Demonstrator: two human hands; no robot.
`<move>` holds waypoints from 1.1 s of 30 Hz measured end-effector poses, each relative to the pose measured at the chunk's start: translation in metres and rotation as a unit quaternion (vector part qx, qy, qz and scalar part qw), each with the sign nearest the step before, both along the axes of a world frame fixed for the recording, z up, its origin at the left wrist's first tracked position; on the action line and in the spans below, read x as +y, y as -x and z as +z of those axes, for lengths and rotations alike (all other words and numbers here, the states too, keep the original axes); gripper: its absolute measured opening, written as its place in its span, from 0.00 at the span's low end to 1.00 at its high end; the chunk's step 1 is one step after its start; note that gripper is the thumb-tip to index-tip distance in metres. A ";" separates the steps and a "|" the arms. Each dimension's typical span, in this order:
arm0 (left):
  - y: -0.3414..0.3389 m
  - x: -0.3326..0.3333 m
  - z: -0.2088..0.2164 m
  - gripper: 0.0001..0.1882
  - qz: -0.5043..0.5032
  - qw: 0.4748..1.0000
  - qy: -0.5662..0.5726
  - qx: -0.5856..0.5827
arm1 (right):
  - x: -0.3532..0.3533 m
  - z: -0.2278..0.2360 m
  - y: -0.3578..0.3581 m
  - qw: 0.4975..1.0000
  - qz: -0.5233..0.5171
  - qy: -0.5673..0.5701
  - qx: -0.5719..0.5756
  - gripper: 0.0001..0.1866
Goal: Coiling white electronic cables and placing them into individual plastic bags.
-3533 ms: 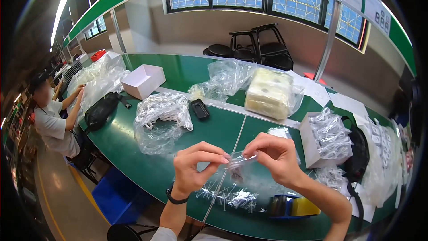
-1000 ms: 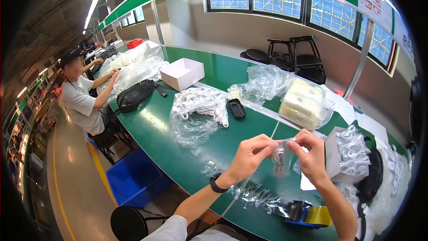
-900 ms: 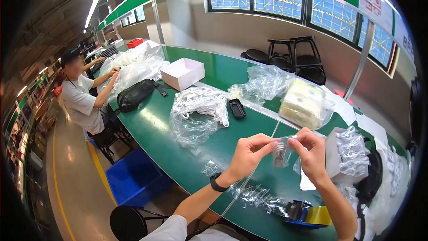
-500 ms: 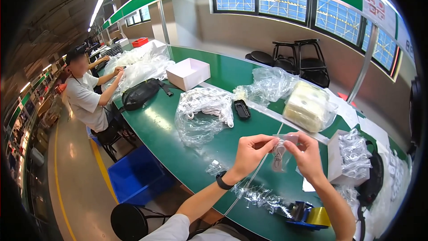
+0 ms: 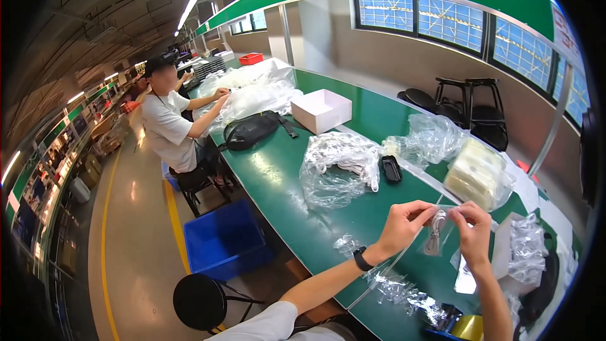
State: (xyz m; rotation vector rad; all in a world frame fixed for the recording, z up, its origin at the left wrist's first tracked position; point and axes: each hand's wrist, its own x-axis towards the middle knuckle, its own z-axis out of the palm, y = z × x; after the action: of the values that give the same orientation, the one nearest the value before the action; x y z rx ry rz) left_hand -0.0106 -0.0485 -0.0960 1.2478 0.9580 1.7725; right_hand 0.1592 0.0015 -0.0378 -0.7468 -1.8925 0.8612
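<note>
Between my two hands hangs a small clear plastic bag with a coiled white cable inside. My left hand pinches the bag's top left corner between thumb and fingers. The top right corner is in the closed fingers of my right hand. Beyond them on the green table, a large clear bag is full of white cables. A small black tray lies beside it. Below my hands, a pile of shiny clear strips spreads near the table's front edge.
At the right, a white box holds several filled clear bags. A stack of pale bags lies behind my hands. An open white box and a black bag stand farther left, near a seated person. A tape dispenser is nearby.
My view has turned left, so the whole scene sits farther right. Both hands keep hold of the bag's top corners.
</note>
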 end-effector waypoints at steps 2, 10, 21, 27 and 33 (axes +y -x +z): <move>0.002 0.001 -0.002 0.10 0.002 1.000 -0.002 0.006 | 0.003 -0.002 0.001 1.000 0.004 0.006 0.025 0.03; 0.000 0.004 -0.002 0.10 -0.011 0.999 -0.009 -0.043 | 0.003 0.000 0.004 0.998 0.009 0.034 0.045 0.03; 0.002 0.002 -0.004 0.05 0.020 1.000 -0.013 -0.017 | -0.003 0.003 0.008 0.998 0.021 0.050 0.037 0.04; 0.001 0.001 -0.004 0.05 0.035 0.999 -0.017 -0.019 | -0.004 -0.004 0.009 0.996 0.039 0.081 0.025 0.07; -0.005 -0.008 0.005 0.04 0.062 0.998 -0.024 -0.015 | -0.009 -0.011 0.004 0.988 0.099 0.118 -0.017 0.10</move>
State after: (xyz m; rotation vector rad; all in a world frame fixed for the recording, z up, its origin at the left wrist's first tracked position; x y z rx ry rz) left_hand -0.0054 -0.0563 -0.0908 1.2112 1.0002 1.9138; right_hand 0.1547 -0.0078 -0.0486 -0.7240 -1.9392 1.2207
